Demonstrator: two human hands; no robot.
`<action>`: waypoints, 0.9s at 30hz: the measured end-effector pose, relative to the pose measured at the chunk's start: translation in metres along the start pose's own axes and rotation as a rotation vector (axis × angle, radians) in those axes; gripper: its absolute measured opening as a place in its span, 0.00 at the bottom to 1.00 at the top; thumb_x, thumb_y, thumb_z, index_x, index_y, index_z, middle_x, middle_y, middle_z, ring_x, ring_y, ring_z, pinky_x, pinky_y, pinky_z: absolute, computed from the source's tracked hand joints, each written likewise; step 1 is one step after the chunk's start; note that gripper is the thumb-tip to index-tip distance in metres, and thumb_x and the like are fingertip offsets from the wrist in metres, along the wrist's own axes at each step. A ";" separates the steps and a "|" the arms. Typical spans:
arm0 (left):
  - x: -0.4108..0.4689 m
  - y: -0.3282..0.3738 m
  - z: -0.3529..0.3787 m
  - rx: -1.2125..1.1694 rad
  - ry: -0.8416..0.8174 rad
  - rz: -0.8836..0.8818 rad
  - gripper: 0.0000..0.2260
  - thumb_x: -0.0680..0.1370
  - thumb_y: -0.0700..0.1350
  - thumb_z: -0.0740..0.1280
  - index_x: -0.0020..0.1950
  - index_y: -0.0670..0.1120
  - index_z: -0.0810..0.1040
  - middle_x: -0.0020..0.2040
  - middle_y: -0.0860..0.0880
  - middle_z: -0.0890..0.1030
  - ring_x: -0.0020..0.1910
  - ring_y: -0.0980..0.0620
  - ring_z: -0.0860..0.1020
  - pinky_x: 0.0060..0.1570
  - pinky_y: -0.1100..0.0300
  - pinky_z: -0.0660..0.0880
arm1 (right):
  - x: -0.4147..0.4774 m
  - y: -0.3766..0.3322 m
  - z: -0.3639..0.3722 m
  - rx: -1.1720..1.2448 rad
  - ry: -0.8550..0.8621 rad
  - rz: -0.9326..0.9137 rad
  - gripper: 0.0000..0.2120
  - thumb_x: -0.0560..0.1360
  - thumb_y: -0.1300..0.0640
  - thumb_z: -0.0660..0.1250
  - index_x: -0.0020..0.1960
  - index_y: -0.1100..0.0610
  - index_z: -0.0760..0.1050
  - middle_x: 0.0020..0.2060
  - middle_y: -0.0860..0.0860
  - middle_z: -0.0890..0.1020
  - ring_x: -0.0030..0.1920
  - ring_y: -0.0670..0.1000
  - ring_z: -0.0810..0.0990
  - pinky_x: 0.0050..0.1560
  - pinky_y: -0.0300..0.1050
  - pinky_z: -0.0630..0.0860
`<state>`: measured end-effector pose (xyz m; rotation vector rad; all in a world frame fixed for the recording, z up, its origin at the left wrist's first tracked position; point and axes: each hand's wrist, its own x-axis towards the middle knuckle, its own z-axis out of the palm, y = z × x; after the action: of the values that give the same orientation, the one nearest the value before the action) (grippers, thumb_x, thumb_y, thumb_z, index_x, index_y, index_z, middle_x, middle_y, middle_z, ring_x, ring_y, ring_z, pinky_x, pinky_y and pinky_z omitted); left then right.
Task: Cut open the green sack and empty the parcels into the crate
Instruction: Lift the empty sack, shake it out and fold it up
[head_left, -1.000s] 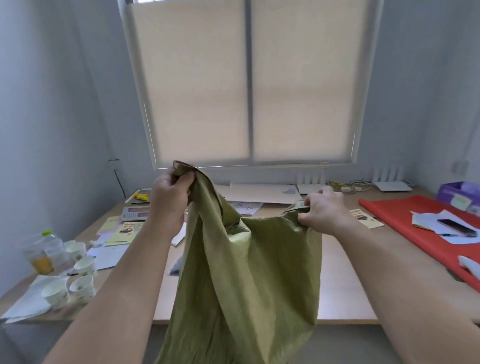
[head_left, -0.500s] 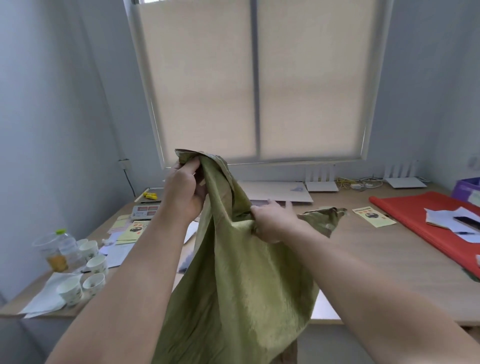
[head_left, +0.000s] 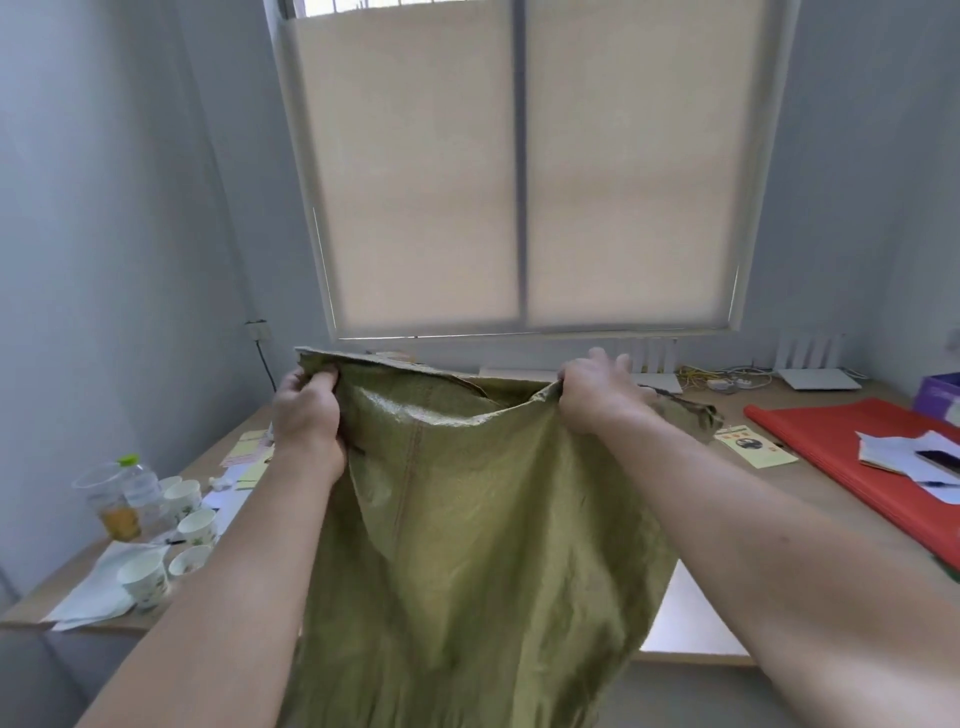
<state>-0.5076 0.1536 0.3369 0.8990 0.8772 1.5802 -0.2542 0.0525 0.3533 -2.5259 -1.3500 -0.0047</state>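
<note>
Both grips are clenched on the sack's (head_left: 467, 519) top edge, left hand (head_left: 306, 415) and right hand (head_left: 597, 397) stretching it wide above the worktop (head_left: 779, 499). It hangs limp, probably emptied; no crate or parcels show.

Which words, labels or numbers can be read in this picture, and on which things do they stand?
None can be read.
Yellow card on the table: dark round picture and print, too blurred.
Yellow slips at the left: print too small.
Paper cups: only green patterns, no words.
White papers on the red sheet: too blurred.
Green sack: no print visible.
</note>
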 end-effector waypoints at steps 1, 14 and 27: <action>0.002 -0.003 -0.003 0.039 0.033 -0.011 0.04 0.73 0.46 0.68 0.41 0.50 0.82 0.48 0.41 0.83 0.50 0.40 0.82 0.52 0.42 0.79 | -0.001 -0.001 -0.001 0.061 0.025 0.006 0.19 0.77 0.61 0.56 0.65 0.48 0.74 0.65 0.53 0.67 0.70 0.58 0.59 0.56 0.62 0.67; 0.007 -0.019 -0.005 0.044 0.008 -0.123 0.16 0.81 0.53 0.61 0.65 0.47 0.76 0.58 0.47 0.79 0.54 0.47 0.76 0.48 0.53 0.77 | -0.021 -0.002 -0.005 1.406 0.183 -0.340 0.12 0.66 0.68 0.56 0.30 0.58 0.75 0.34 0.56 0.74 0.36 0.52 0.70 0.38 0.43 0.63; -0.028 -0.013 0.034 -0.154 -0.655 -0.297 0.22 0.79 0.56 0.60 0.65 0.43 0.77 0.61 0.45 0.81 0.62 0.48 0.78 0.63 0.51 0.70 | -0.031 0.029 -0.031 2.189 -0.501 -0.554 0.09 0.53 0.64 0.64 0.28 0.56 0.64 0.25 0.51 0.70 0.27 0.51 0.69 0.31 0.40 0.68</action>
<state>-0.4673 0.1313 0.3375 1.0323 0.3898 0.9829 -0.2445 0.0044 0.3719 -0.2869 -0.9025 1.2084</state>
